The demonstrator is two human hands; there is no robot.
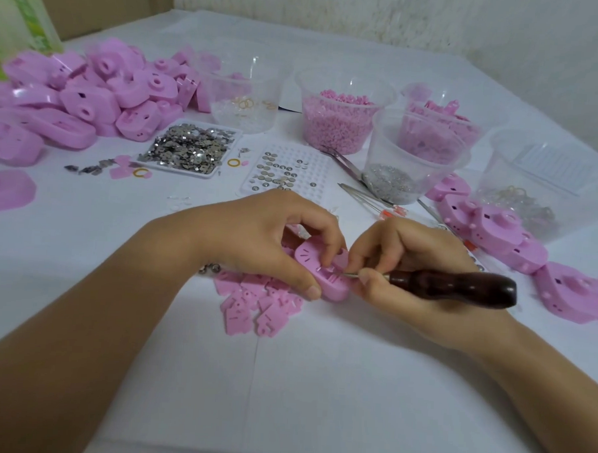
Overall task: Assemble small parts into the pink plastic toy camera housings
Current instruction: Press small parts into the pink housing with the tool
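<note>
My left hand [273,239] grips a pink camera housing [311,261] at the middle of the table, thumb along its near edge and fingers curled over its top. My right hand [402,265] holds a tool with a dark wooden handle [459,286]. Its thin metal tip [350,275] touches the housing's open face, where a small metal part sits. Flat pink plates [253,303] lie in a loose pile just under and in front of my left hand.
A heap of pink housings [87,93] fills the far left; more housings [506,235] lie at the right. A tray of metal pieces [191,146], a white grid tray with discs [286,174], several clear cups [343,115] and tweezers [345,165] stand behind my hands.
</note>
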